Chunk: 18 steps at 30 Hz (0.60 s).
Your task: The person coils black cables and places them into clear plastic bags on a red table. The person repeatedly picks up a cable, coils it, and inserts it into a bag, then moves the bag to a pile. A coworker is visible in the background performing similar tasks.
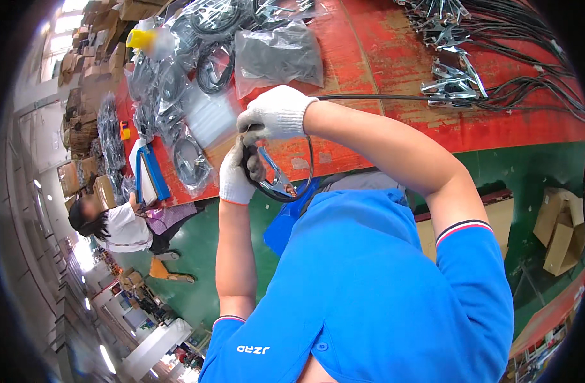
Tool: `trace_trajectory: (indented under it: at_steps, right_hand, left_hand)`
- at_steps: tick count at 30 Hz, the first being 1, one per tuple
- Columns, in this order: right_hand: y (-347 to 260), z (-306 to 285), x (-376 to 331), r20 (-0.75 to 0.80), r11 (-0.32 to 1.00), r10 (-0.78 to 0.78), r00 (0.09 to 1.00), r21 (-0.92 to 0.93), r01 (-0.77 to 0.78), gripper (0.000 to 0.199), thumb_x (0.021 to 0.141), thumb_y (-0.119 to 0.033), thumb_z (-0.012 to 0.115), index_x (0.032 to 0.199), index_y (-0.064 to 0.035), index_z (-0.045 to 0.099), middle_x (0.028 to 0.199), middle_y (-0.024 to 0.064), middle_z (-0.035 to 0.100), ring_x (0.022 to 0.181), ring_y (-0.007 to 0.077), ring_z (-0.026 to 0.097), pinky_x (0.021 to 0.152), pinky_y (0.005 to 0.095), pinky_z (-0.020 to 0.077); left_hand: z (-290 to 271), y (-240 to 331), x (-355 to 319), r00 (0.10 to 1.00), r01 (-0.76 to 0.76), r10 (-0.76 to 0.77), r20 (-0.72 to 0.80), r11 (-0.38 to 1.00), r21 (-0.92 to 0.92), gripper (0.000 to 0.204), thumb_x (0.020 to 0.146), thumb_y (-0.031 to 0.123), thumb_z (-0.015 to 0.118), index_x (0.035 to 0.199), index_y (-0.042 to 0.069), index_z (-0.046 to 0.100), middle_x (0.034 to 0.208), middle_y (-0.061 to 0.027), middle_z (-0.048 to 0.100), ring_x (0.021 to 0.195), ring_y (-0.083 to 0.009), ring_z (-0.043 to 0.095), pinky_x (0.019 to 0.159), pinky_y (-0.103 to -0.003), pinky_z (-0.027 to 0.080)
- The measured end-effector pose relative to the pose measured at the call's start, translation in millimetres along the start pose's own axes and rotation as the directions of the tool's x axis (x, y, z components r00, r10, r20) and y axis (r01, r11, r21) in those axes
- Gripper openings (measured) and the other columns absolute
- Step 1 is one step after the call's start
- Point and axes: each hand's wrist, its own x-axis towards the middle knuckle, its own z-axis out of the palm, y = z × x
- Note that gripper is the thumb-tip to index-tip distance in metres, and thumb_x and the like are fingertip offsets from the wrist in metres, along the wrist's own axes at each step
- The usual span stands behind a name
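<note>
A black cable [312, 159] is looped into a coil in front of my body, over the table's near edge. My left hand [237, 177], in a white knitted glove with grey fingertips, is closed round the coil's left side. A metal ground clamp [277, 180] with copper-coloured jaws hangs inside the loop, beside my left fingers. My right hand [274, 115], gloved alike, is closed at the top of the coil, its fingertips pinched against my left thumb. Whatever lies between those fingertips is mostly hidden. A length of cable [382, 97] runs from behind my right wrist towards the right.
On the worn red table [350, 57] lie bagged cable coils [190, 159], a bag of dark parts [279, 57] and a pile of clamps [455, 76] with cables. A blue tray [153, 172] sits near another person [123, 226] at left. Open cardboard boxes [560, 230] stand at right.
</note>
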Motion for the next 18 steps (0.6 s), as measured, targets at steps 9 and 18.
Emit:
trace_trajectory:
  at_steps: [9,18]
  right_hand:
    - [22.7,1.4,5.9,0.106,0.999,-0.029,0.994,0.02,0.027,0.035,0.099,-0.047,0.06,0.116,-0.0224,0.077,0.101,0.0085,0.075,0.097,0.0313,0.071,0.084,0.0433,0.0564]
    - [24.1,12.7,12.5,0.179,0.992,-0.005,0.984,0.127,-0.018,0.035,0.097,-0.051,0.063,0.112,-0.0239,0.078,0.1,0.0087,0.075,0.094,0.032,0.071,0.082,0.0439,0.0549]
  left_hand:
    - [12.0,7.0,-9.8,0.986,0.057,-0.064,0.152,0.997,0.053,0.058,0.106,0.063,0.042,0.103,0.009,0.062,0.053,0.0086,0.029,0.039,-0.0081,0.027,0.04,-0.027,0.025]
    - [-8.4,11.8,-28.8,0.992,0.042,-0.062,0.11,0.983,0.18,0.053,0.106,0.059,0.05,0.094,0.009,0.063,0.055,0.0098,0.031,0.043,-0.0053,0.028,0.043,-0.025,0.027]
